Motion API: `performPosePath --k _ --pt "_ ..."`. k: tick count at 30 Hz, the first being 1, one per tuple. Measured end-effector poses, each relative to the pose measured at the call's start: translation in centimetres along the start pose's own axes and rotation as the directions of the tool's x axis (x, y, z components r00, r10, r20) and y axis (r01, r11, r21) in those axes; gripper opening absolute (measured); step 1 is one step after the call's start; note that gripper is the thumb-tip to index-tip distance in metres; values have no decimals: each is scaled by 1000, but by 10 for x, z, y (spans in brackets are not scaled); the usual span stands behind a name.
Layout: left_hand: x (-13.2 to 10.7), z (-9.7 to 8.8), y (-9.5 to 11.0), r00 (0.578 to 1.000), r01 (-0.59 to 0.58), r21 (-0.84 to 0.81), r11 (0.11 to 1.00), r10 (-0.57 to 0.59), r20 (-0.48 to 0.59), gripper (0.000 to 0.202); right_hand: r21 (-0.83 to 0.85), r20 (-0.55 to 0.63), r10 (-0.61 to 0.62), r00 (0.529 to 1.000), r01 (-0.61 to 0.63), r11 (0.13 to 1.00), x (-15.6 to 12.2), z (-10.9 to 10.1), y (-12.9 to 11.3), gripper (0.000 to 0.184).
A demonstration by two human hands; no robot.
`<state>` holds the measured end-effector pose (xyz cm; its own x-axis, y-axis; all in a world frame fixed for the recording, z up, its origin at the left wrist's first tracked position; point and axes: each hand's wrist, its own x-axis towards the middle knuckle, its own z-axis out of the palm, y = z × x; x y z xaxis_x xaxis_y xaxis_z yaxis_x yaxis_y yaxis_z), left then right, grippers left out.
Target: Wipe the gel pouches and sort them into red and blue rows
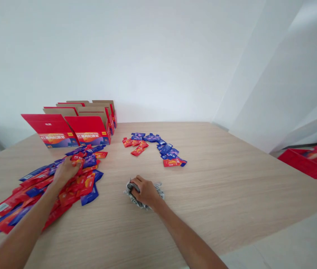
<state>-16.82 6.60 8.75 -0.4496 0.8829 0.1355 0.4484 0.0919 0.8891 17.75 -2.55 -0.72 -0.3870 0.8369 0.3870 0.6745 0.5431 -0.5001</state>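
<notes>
My right hand (145, 189) is closed around a crumpled grey-and-white rag (158, 191) and presses it on the wooden tabletop. On the left, my left hand (66, 171) reaches into a heap of red and blue sachets (39, 179). Its fingers are curled on a red sachet (77, 160) at the top of the heap; the fingertips are partly hidden. Farther back on the table lie loose red sachets (138, 149) and an arc of blue sachets (165, 148), with a red one (172, 163) at its near end.
Red cardboard boxes (91, 125) with raised flaps stand in rows at the back left, behind the heap. A white wall (175, 59) rises behind the table (231, 186). Beyond the right edge is a red box (309, 164).
</notes>
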Motion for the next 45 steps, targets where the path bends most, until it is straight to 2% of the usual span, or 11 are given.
performPosePath --k 4,11,15,18,21,24,29,31,35,38,45 --pt "7 -12 -3 993 38 251 967 -8 -119 46 -5 0 -5 1000 5 1000 0 0 -1 24" --pt "8 -4 -7 966 -158 319 935 213 -144 53 -21 21 -5 1000 6 1000 0 -4 -5 24" --pt "14 19 -4 958 -235 436 869 282 -47 35 -56 57 15 998 -11 998 1 -5 -5 24" --pt "17 51 5 938 -343 653 676 286 196 21 -98 94 50 994 -41 994 2 -3 -2 24" --pt "11 98 19 849 -529 688 498 297 438 37 -128 117 72 990 -57 990 2 -1 0 26" --pt "-3 157 37 639 -768 546 334 358 681 45 -152 134 68 989 -47 987 4 0 -1 26" --pt "-32 266 71 367 -927 290 239 410 835 64 -166 171 16 985 12 986 7 -1 -3 26" --pt "-40 306 85 291 -952 216 216 421 859 72 -164 170 -10 985 38 986 9 1 -4 28" --pt "-52 368 105 251 -961 173 217 409 877 80 -194 181 -14 983 49 980 14 6 -4 27" --pt "-57 394 109 251 -958 171 230 386 887 78 -214 218 14 976 33 976 16 8 -5 28" --pt "-61 394 95 196 -960 95 262 391 899 58 -179 184 -32 983 65 982 14 10 -4 30"
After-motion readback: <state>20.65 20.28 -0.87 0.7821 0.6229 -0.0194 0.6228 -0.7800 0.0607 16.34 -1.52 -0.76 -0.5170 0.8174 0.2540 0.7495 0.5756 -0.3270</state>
